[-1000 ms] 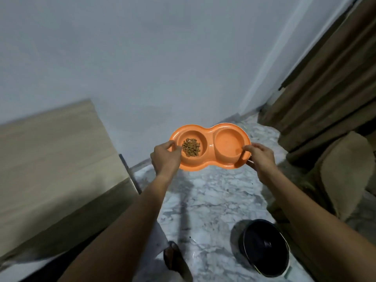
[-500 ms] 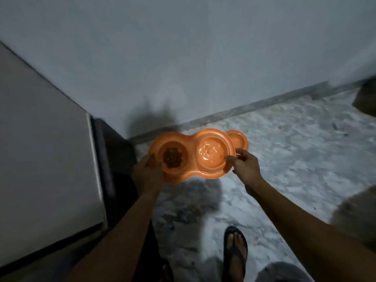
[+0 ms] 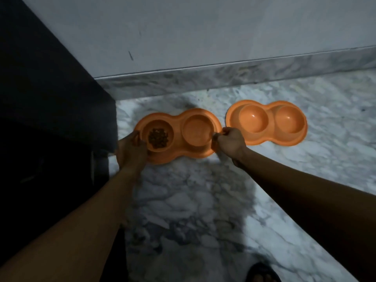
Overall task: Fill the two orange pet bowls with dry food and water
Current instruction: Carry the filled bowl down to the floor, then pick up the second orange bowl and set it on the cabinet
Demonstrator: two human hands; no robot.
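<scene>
Two orange double pet bowls lie side by side low on the marble floor near the wall. The left bowl (image 3: 179, 137) holds brown dry food (image 3: 158, 137) in its left cup; its right cup looks bare or holds clear water, I cannot tell which. My left hand (image 3: 130, 148) grips its left end and my right hand (image 3: 228, 140) grips its right end. The right bowl (image 3: 266, 123) sits just beyond my right hand, apart from it, with nothing visible in either of its cups.
A dark cabinet side (image 3: 50, 110) stands directly left of the held bowl. The grey wall and marble skirting (image 3: 223, 78) run behind both bowls. My sandalled foot (image 3: 262, 274) shows at the bottom edge.
I have bent down and lowered the held bowl from chest height to the floor beside the cabinet. The second bowl has come fully into sight on the right.
</scene>
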